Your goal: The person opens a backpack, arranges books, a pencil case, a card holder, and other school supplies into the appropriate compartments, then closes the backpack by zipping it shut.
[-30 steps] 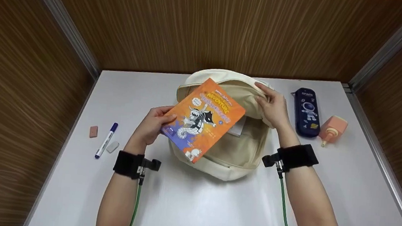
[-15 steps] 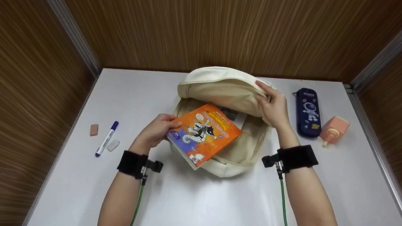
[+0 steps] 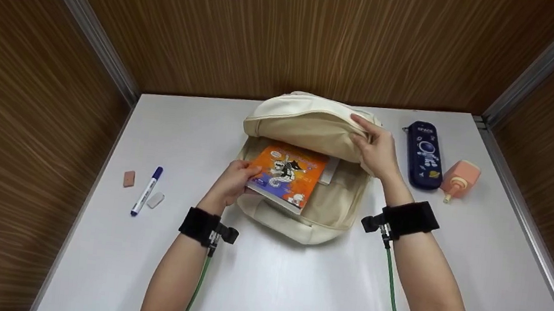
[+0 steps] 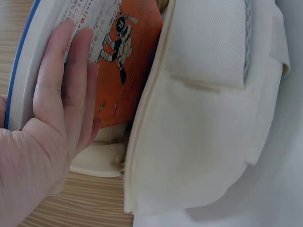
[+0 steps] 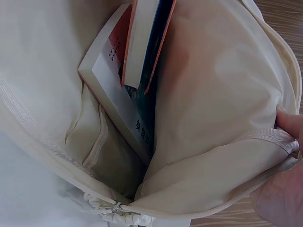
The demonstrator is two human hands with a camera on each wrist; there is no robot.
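My left hand grips the left edge of an orange and purple book, thumb on the cover and fingers underneath, as the left wrist view shows. The book's far end lies inside a cream backpack, under its raised flap; its near corner stands over the front rim. With thumb and fingers my right hand pinches the flap's edge at the right and holds it up. Inside the bag, beneath the orange book, rests another book with a pale cover, partly hidden.
Right of the bag lie a navy space-themed pencil case and a pink bottle with a nozzle. To the left are a blue-capped marker, a pinkish eraser and a white eraser. A wood-grain panel rises behind the table.
My left hand has moved right, carrying the orange book down and deeper into the backpack under the flap. The right hand stays at the flap, which hangs more over the opening than a second ago.
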